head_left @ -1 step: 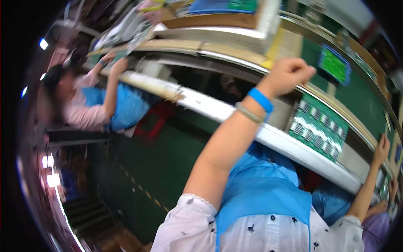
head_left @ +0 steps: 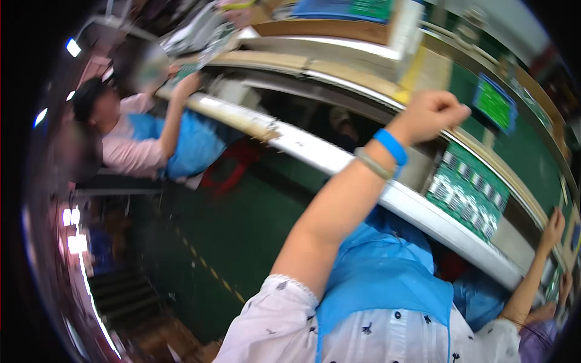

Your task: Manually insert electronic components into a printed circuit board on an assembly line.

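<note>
A green circuit board (head_left: 467,192) is laid just behind a white rail (head_left: 315,147).
The left hand (head_left: 433,116) is raised near the board, fingers curled; whether anything is gripped cannot be told. The right hand (head_left: 553,228) is placed by the edge of the green surface (head_left: 528,156), its grip also unclear. Beyond, another board (head_left: 495,104) is framed by a blue tray (head_left: 514,116).

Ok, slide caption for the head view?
Curled left hand with blue wristband, near a green circuit board; right hand farther right.
</note>
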The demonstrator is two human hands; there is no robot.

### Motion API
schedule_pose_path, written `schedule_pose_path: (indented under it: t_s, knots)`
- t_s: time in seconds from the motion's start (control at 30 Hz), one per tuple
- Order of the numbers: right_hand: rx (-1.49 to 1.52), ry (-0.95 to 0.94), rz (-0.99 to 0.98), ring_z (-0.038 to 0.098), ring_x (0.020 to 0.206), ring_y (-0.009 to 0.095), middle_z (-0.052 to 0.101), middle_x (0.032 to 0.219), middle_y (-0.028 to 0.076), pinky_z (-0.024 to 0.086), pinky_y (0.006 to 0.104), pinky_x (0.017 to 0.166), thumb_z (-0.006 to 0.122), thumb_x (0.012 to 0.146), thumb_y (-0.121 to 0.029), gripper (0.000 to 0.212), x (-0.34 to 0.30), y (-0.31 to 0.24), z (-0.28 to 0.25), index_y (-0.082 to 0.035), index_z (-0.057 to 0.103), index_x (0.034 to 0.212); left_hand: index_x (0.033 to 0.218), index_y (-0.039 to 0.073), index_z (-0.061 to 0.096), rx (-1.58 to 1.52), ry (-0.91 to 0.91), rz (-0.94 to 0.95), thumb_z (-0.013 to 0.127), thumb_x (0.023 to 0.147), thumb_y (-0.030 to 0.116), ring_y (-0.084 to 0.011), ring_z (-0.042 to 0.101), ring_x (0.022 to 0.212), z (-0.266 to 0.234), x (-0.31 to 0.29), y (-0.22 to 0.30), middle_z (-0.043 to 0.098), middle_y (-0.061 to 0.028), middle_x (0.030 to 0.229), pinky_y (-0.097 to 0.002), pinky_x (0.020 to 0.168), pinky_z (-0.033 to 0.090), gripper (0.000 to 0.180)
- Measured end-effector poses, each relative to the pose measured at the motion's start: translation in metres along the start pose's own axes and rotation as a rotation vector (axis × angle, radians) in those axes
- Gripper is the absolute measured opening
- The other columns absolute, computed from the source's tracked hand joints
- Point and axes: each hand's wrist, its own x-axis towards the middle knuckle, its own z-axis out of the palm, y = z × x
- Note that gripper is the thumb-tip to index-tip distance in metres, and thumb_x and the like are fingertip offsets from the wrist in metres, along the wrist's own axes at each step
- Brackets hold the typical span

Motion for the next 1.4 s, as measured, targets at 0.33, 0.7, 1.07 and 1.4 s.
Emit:
schedule_pose_path:
  t_s: [0.33,0.7,1.07,1.4]
  knots:
    - [-0.075,-0.116,0.014,0.055,0.112,0.026,0.06,0.121,0.012,0.04,0.0325,0.097,0.044,0.1,-0.031,0.039,-0.008,0.001,-0.006,-0.001,0.058,0.121,0.065,0.002,0.061,-0.059,0.03,-0.018,0.068,0.085,0.021,-0.0068,0.055,0.055,0.003,-0.011,0.005,0.06,-0.0023,0.058,-0.0235,0.053,0.044,0.028]
    - [-0.02,-0.109,0.029,0.056,0.111,0.026,0.061,0.119,0.012,0.04,0.0321,0.097,0.044,0.1,-0.03,0.038,-0.001,-0.002,-0.006,-0.002,0.059,0.12,0.066,0.003,0.061,0.007,-0.033,-0.021,0.066,0.087,0.021,-0.0054,0.052,0.056,0.002,0.001,0.003,0.06,-0.0011,0.06,-0.0227,0.054,0.043,0.029]
    - [-0.077,-0.153,0.034,0.056,0.111,0.025,0.061,0.119,0.012,0.041,0.0313,0.096,0.044,0.1,-0.028,0.037,-0.002,-0.015,-0.014,-0.002,0.06,0.119,0.065,0.004,0.06,0.026,-0.043,-0.039,0.066,0.087,0.023,-0.0048,0.051,0.055,0.002,-0.002,0.01,0.059,-0.0004,0.058,-0.0225,0.053,0.042,0.03]
    - [-0.068,-0.125,0.012,0.056,0.11,0.025,0.061,0.119,0.012,0.041,0.032,0.096,0.044,0.1,-0.029,0.037,-0.003,-0.006,-0.011,-0.002,0.06,0.119,0.066,0.003,0.061,0.01,-0.039,-0.035,0.067,0.087,0.023,-0.0055,0.052,0.056,0.002,0.001,0.013,0.059,-0.0007,0.059,-0.0229,0.054,0.042,0.029]
